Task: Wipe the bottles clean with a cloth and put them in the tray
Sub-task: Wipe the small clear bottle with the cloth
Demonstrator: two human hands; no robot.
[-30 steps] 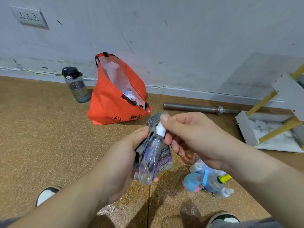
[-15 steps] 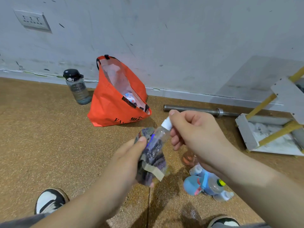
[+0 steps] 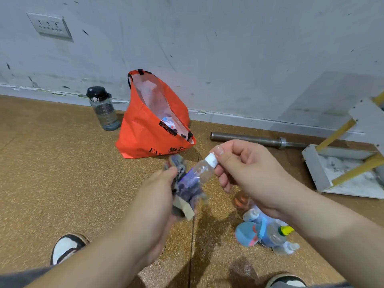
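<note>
My right hand pinches the white cap of a small clear plastic bottle and holds it tilted in the air. My left hand grips a patterned purple-grey cloth wrapped round the bottle's lower half, which the cloth hides. On the floor below my right wrist lies a pile of other bottles, blue, clear and one with a yellow cap. A white tray with a marbled bottom stands at the right, under yellow bars.
An orange tote bag stands open against the wall, a dark water bottle to its left. A steel bar lies along the wall base. My shoes show at the bottom. The floor is brown cork.
My right hand has drawn the bottle up and to the right, so more of its clear neck shows out of the cloth. My left hand has kept its hold on the cloth.
</note>
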